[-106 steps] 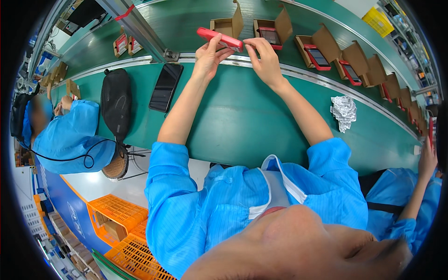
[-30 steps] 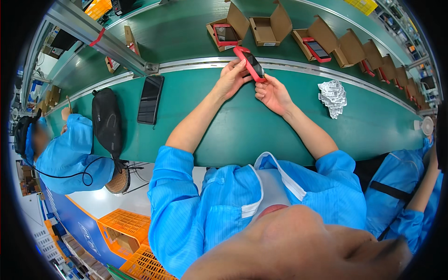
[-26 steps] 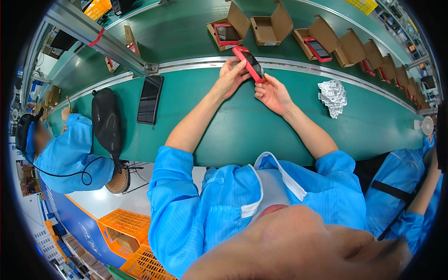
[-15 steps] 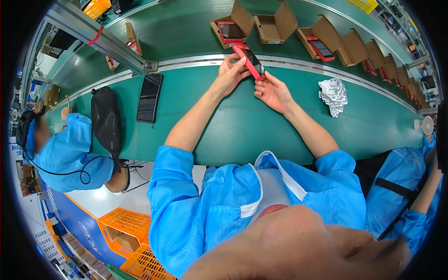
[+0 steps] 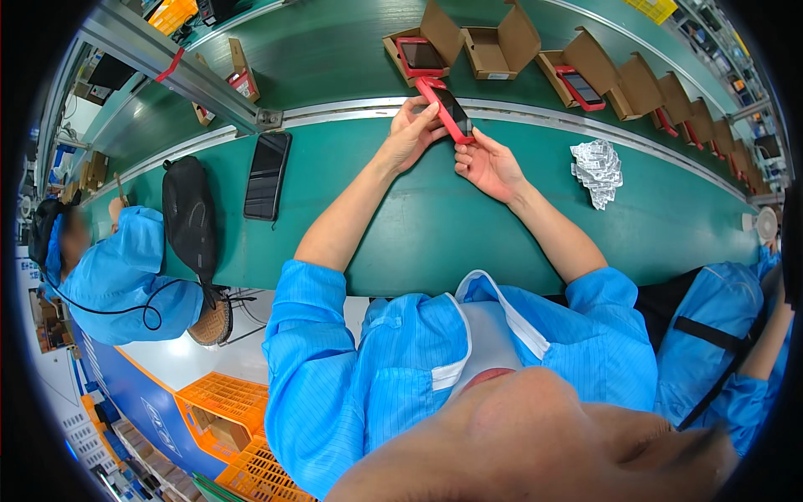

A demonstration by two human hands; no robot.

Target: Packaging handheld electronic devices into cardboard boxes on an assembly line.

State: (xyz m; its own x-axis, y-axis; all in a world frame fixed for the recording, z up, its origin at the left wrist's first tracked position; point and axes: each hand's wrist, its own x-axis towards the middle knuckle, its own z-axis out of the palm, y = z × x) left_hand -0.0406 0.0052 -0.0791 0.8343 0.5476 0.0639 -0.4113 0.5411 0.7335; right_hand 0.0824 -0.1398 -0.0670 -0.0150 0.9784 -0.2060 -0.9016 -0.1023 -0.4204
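Observation:
A red handheld device with a dark screen [image 5: 452,112] is tilted between my two hands, above the far edge of the green bench. My left hand [image 5: 410,136] grips its left side, thumb along the red frame. At the lower end, the fingertips of my right hand [image 5: 490,165] pinch the red frame. Just beyond, an open cardboard box [image 5: 447,33] has another red-framed device [image 5: 420,56] resting in it. To its right stands an open box with nothing visible inside [image 5: 492,60], then one with a red-framed device [image 5: 580,89] at its front.
A crumpled-looking pile of small clear packets [image 5: 597,173] lies right on the bench. To the left are a black phone-like device [image 5: 268,176] and a black pouch [image 5: 189,209]. A metal post [image 5: 180,67] rises at left. Co-workers in blue sit on both sides.
The boxes on the far green surface have shifted slightly to the right. My hands and the red device stay almost where they were.

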